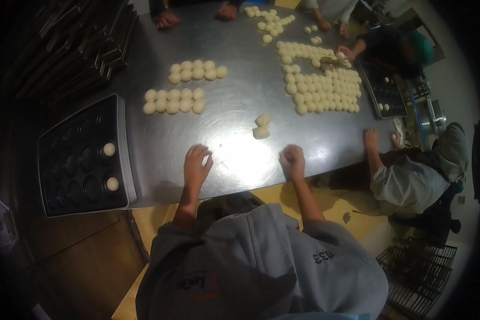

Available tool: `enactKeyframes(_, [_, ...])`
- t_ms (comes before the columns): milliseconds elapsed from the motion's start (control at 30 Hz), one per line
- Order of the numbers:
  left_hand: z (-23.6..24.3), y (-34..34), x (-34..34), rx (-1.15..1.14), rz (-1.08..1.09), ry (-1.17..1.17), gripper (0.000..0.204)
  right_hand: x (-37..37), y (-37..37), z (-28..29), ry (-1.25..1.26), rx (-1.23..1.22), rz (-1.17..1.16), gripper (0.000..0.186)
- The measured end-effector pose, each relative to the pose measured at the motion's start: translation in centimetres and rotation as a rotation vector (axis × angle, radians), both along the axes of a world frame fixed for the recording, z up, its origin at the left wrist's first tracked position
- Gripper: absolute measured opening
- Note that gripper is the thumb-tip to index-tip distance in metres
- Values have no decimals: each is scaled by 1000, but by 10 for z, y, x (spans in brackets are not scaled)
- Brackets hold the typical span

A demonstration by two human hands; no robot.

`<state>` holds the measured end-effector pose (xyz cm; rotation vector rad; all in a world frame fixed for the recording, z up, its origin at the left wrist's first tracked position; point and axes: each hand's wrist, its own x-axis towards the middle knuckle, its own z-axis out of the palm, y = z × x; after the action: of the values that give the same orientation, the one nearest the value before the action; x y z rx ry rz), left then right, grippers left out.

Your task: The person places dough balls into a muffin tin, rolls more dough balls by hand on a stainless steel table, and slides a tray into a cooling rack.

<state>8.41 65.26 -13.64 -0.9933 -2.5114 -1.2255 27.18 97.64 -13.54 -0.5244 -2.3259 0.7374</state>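
Shiny metal worktable (232, 98) fills most of the workroom view, a bright glare lying between the person's hands; clock directions run from that glare, twelve being straight away from the person. Two lumpy dough pieces (261, 126) sit pressed against each other just past twelve, beyond both hands and touched by neither. At nine o'clock the left hand (198, 157) hovers at or rests on the metal, its fingers loosely curled; at three, the right hand (293, 160) is bunched more tightly. The hands are well apart, and whether either palm covers dough cannot be told.

Farther out, a double row of round dough balls (174, 101) lies between ten and eleven, with a second double-row group (197, 71) at eleven. Between one and two spreads a large packed block of dough balls (325, 93), a co-worker's hand (346, 52) at its far edge. Stacked black baking trays (82, 133) stand at nine, the top one bearing two dough balls (111, 166). Another dark tray (388, 96) is at two. At three, a grey-clad co-worker (410, 181) has a hand at the table edge.
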Motion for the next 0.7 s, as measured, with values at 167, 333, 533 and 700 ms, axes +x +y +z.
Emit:
enactKeyframes(167, [8, -21, -3, -67, 166, -58, 15, -2, 39, 15, -92, 139, -95, 13])
enactKeyframes(333, [25, 0, -2, -132, 210, -50, 37, -25, 19, 30, -95, 20, 96, 10])
enactKeyframes(533, [21, -13, 23, -26, 276, -87, 68, 18, 27, 47, -171, -163, 57, 57])
enactKeyframes(700, [37, -6, 24, -270, 338, -149, 59, 15, 52, 16, -508, 126, 183, 57])
